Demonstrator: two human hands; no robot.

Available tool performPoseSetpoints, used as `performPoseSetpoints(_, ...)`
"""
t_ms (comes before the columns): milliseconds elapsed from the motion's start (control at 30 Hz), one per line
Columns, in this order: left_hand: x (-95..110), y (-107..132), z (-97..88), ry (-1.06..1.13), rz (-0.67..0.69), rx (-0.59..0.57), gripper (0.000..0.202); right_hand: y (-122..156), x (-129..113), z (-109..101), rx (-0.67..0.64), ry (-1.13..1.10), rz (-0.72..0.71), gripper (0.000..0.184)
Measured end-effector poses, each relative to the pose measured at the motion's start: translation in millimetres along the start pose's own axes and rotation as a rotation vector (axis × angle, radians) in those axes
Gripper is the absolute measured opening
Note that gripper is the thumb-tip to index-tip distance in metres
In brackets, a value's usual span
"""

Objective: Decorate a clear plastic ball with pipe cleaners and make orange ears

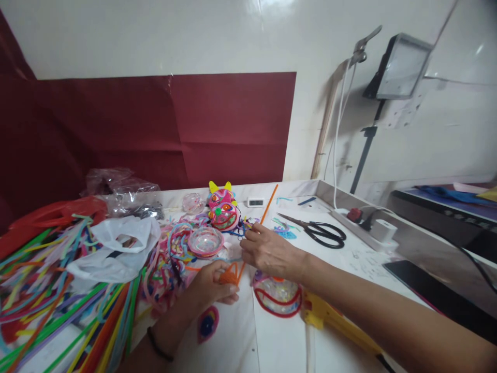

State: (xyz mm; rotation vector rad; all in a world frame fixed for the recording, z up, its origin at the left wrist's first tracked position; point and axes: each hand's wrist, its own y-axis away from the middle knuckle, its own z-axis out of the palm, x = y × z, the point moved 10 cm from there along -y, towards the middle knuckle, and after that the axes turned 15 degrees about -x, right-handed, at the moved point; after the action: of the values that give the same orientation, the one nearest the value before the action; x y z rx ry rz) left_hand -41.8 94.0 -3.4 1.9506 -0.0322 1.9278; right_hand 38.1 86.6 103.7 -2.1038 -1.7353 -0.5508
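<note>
Together, the left hand (209,289) and the right hand (269,254) held one orange pipe cleaner (267,204). The left hand's fingers were closed round its coiled near end, and the right hand pinched the straight length, which slanted away to the far right. Both worked mid-way across the white table (279,347). Just beyond lay a small bowl (205,241) and a pink mask (222,209). Scissors (324,232) lay to the right, and loose coloured stems (46,290) were heaped at the left.

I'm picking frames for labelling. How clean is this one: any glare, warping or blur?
Head view: soft even light; glare on the glossy wall; wide-angle warping bends the edges; left hand and right hand, both gripping the orange pipe cleaner, look sharp.
</note>
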Motion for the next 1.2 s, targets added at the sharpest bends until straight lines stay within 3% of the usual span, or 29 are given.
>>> performPoseSetpoints(300, 2, 0, -5.0, -0.045, 0.025, 0.069, 0.040, -1, -1, -2, -0.003, -0.007, 0.006, 0.023)
performPoseSetpoints(833, 11, 5, -13.6, 0.007, 0.106, 0.175, 0.041, -3, 14, -3, 0.076, -0.227, 0.141, 0.023)
performPoseSetpoints(1200, 10, 8, -19.9, 0.041, 0.142, 0.252, 0.043, -4, 19, -4, 0.046, -0.366, 0.201, 0.014)
